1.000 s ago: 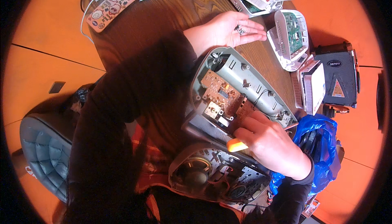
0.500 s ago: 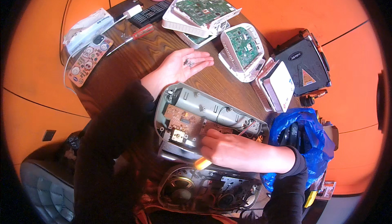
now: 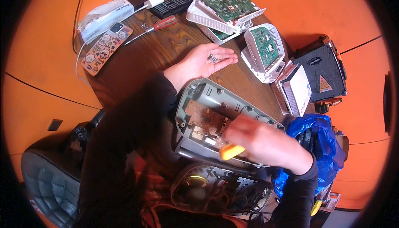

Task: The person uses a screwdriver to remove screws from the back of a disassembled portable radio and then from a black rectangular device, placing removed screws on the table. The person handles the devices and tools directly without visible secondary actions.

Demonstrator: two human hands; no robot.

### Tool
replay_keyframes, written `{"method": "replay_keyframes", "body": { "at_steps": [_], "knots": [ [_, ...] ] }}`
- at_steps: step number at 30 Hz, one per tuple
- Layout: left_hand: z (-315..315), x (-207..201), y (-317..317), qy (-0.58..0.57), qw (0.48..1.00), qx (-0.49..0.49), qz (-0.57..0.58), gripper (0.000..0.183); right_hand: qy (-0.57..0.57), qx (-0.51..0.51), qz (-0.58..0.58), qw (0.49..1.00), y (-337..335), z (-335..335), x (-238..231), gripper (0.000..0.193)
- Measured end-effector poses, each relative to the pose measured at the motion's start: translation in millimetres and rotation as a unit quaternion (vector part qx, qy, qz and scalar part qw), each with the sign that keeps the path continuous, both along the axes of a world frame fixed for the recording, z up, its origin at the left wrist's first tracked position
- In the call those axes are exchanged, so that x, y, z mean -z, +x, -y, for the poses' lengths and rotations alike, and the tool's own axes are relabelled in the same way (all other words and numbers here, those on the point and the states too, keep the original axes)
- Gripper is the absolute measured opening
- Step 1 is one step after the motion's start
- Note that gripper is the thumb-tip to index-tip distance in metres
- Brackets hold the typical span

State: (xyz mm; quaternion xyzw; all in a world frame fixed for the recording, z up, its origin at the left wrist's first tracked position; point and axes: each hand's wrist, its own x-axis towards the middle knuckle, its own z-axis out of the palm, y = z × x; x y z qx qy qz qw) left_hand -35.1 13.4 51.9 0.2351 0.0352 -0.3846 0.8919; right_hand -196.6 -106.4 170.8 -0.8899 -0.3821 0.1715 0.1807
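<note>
My left hand (image 3: 203, 62) lies palm up beyond the grey plastic housing (image 3: 206, 86), fingers stretched out, with several small metal screws (image 3: 213, 58) resting on them. My right hand (image 3: 266, 138), smeared by motion, is over the right part of the housing. Its fingers are closed round a tool with a yellow handle (image 3: 232, 151); the tool's working end is hidden. Inside the open housing sits a brown circuit board (image 3: 203, 116), partly covered by my right hand. Nearer to me rests the dark other half of the device (image 3: 220, 190), with round speaker-like parts.
Opened white cases with green circuit boards (image 3: 228, 6) (image 3: 266, 47) stand at the back. A red-handled screwdriver (image 3: 164, 22), phone (image 3: 107, 49) and tissue pack (image 3: 106, 17) lie back left. On the right are a black case (image 3: 320, 68), a white box (image 3: 300, 91) and a blue bag (image 3: 316, 124).
Everything on the table sits further right and mostly lower in view. My right hand has shifted over the housing and is blurred, the yellow handle still in it. My left hand remains palm up.
</note>
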Motion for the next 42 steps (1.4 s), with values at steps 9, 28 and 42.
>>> {"method": "replay_keyframes", "body": {
  "at_steps": [9,28,42],
  "knots": [
    [1.9,16.3,7.7,-0.065,0.997,0.038,0.003,0.019,0.096,0.183,0.12,0.971,117.1,-6.1,22.7,0.023],
    [-4.0,13.8,15.2,-0.05,0.99,0.107,0.072,0.045,0.455,0.513,-0.222,0.693,-40.7,85.9,-42.4,0.042],
    [-8.6,22.7,28.8,-0.037,0.988,0.128,0.081,0.045,0.328,0.409,0.194,0.829,-112.8,48.7,8.2,0.072]
  ]
}}
